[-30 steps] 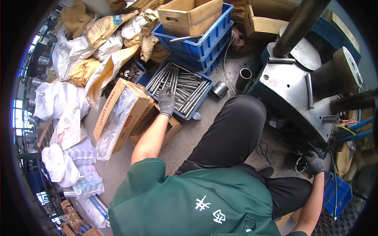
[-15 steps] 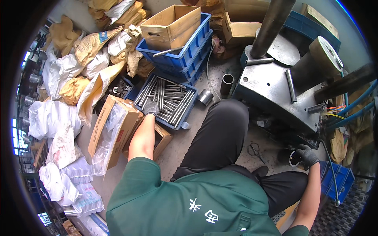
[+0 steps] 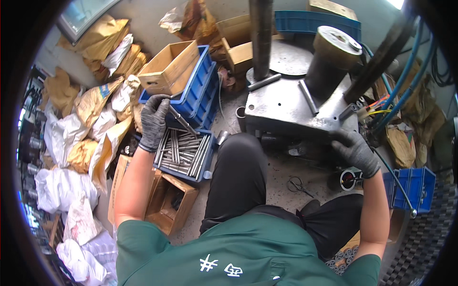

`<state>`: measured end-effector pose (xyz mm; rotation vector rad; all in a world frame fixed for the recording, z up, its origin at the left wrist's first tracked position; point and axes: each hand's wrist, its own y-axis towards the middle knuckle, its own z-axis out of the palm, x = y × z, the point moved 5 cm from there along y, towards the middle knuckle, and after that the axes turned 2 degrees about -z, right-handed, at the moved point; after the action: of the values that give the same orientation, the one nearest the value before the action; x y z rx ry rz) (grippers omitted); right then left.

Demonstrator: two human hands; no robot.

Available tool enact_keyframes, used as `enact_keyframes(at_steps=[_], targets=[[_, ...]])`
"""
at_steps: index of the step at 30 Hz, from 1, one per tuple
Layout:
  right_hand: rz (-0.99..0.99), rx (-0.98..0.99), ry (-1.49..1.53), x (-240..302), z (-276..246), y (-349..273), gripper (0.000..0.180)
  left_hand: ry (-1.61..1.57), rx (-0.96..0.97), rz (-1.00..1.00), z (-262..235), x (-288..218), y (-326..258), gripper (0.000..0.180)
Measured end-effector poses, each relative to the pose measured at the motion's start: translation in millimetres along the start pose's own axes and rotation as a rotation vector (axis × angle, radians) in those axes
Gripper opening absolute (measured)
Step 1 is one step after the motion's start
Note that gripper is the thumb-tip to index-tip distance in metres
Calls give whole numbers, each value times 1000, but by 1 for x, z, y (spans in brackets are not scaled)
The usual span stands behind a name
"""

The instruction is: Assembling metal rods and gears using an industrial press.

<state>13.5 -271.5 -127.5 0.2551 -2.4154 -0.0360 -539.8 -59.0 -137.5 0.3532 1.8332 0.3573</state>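
Steel rod (image 3: pixel 180 119) sits pinched in your gloved left hand (image 3: pixel 153 121) grip above its tray (image 3: pixel 208 162), while your right hand (image 3: pixel 354 151) rests curled, holding nothing, on the press base (image 3: pixel 286 107) for balance.

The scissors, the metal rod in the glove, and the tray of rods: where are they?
scissors (image 3: pixel 298 185): head view, on the crossing blades.
metal rod (image 3: pixel 182 123): head view, mid-shaft below the left hand (image 3: pixel 153 121).
tray of rods (image 3: pixel 206 164): head view, blue right wall.

Workshop | heavy steel machine base (image 3: pixel 291 107) | blue crate of metal rods (image 3: pixel 183 152) | cardboard boxes (image 3: pixel 171 66), sacks (image 3: pixel 90 102) | concrete floor (image 3: pixel 286 167)
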Motion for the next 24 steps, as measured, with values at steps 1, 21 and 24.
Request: enact_keyframes(at_steps=[1, 21, 24], targets=[[-79, -56, 35, 14, -3, 7, 31, -34, 35, 46, 20, -37, 1, 15], [65, -882, -341, -108, -45, 11, 30, -343, 168, 288, 365, -141, 0, 50], [84, -841, -328, -106, -39, 20, 39, -258, 506, -75, 405, -74, -24, 37]])
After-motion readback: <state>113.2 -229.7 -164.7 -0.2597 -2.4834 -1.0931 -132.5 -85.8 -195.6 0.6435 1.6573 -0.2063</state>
